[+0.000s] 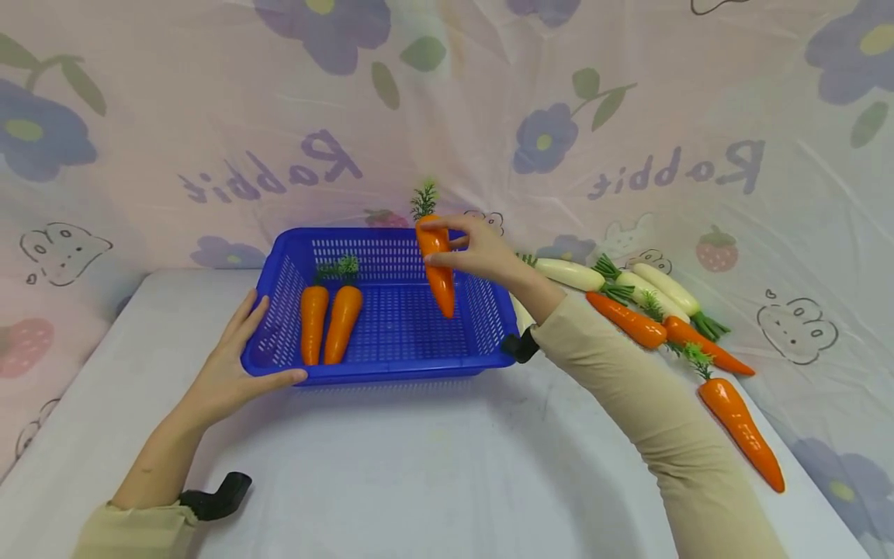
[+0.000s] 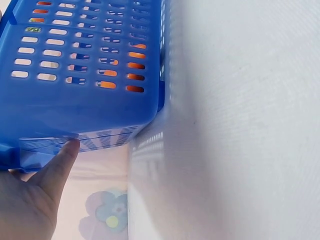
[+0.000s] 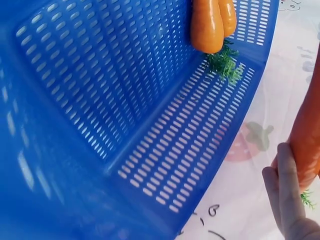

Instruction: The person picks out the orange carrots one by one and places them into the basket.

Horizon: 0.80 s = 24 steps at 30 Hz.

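My right hand (image 1: 475,247) pinches an orange carrot (image 1: 436,264) between thumb and fingers, leafy top up and tip down. It hangs over the right half of a blue plastic basket (image 1: 412,371). In the right wrist view the fingers (image 3: 288,185) lie along this carrot (image 3: 306,135). Inside the basket, at its left, two more carrots (image 1: 343,322) lie side by side, green tops toward the back. My left hand (image 1: 226,376) spans the basket's front left corner, thumb along the front rim, fingers straight along the left side. One straight finger (image 2: 64,159) touches the outer wall in the left wrist view.
Right of the basket, partly behind my right arm, lie several white radishes (image 1: 660,291) and more carrots, one carrot (image 1: 743,431) nearest the table's right edge. A patterned cloth (image 1: 447,116) hangs behind the white table (image 1: 391,473). Black mounts (image 1: 216,497) sit on both wrists.
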{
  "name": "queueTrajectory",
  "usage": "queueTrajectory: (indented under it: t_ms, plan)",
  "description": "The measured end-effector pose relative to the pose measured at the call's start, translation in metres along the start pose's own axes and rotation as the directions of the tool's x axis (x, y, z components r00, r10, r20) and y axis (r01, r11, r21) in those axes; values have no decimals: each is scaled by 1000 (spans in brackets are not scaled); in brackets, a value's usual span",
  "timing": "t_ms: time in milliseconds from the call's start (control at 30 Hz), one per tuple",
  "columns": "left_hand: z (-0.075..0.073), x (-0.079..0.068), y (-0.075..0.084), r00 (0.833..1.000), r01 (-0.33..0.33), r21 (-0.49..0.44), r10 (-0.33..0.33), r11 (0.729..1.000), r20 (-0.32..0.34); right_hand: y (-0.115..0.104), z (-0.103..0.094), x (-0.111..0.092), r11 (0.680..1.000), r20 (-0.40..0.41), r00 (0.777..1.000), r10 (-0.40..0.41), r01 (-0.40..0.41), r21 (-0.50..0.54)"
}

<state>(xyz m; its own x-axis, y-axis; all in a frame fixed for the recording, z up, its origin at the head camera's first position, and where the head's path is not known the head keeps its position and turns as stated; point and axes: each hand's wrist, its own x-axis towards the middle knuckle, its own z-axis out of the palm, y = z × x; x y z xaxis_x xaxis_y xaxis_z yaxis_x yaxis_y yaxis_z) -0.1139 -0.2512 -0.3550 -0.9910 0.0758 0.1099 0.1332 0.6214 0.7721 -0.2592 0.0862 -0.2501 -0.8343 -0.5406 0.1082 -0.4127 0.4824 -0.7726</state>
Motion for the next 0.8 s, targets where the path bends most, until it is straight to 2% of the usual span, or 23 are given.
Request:
queueTrajectory:
  t_ms: [133,333,533,800]
  plan:
    - [-1,0,0,1000,0,4,0,1000,1,0,8,6,1000,7,1000,20,-20,0]
    - [-2,-1,0,1000,0,-3,0,1000,-12,-1,16,14,999,25,1000,10,-11,48]
    - [0,-2,-1,1000,-7,-19,6,1000,-12,2,25,23,999,39,999,8,-10,49]
    - [-1,-2,1,1000,-7,-21,7,1000,3,7,37,35,996,64,996,59,-63,64]
